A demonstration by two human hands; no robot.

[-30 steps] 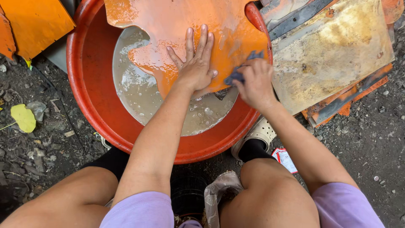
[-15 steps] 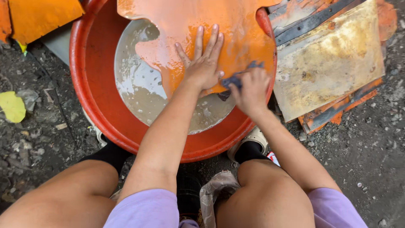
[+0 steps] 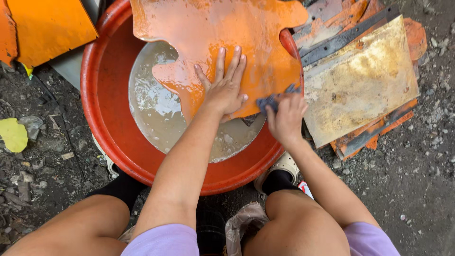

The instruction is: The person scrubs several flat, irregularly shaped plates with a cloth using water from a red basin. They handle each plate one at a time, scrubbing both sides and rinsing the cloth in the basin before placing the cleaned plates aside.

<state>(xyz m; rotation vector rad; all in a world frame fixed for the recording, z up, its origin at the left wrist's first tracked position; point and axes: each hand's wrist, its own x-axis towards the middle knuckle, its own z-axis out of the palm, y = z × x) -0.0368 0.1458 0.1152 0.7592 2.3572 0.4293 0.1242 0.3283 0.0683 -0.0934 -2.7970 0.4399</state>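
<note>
Two hands work on a wet orange panel [image 3: 213, 33] that lies tilted over a red basin [image 3: 102, 109] of murky, soapy water in the upper middle of the frame. Over the last second the left hand [image 3: 226, 87] keeps its place, spread flat with open fingers pressing the panel down near its lower edge. The right hand [image 3: 286, 118] has slid a little to the right along that edge and now sits at the panel's lower right corner, closed around a small dark blue-grey scrubbing pad [image 3: 274, 98]. Judging by that shift, the scrubbing is moving along the rim of the panel, whose upper surface already shines wet.

At the right of the frame a flat, yellowed rectangular plate [image 3: 360, 80] rests on top of stacked orange pieces with dark strips [image 3: 374, 132], just beside the basin. Another orange sheet [image 3: 47, 26] lies in the upper left corner, apart from the basin. A yellow leaf [image 3: 13, 135] sits on the dark, gritty ground at the left edge. Near the bottom centre, between the knees, a crumpled clear plastic bag [image 3: 246, 223] shows. A small red and white scrap of packaging [image 3: 304, 188] peeks out beside the right shoe [image 3: 283, 166]; its print is too small to tell.
</note>
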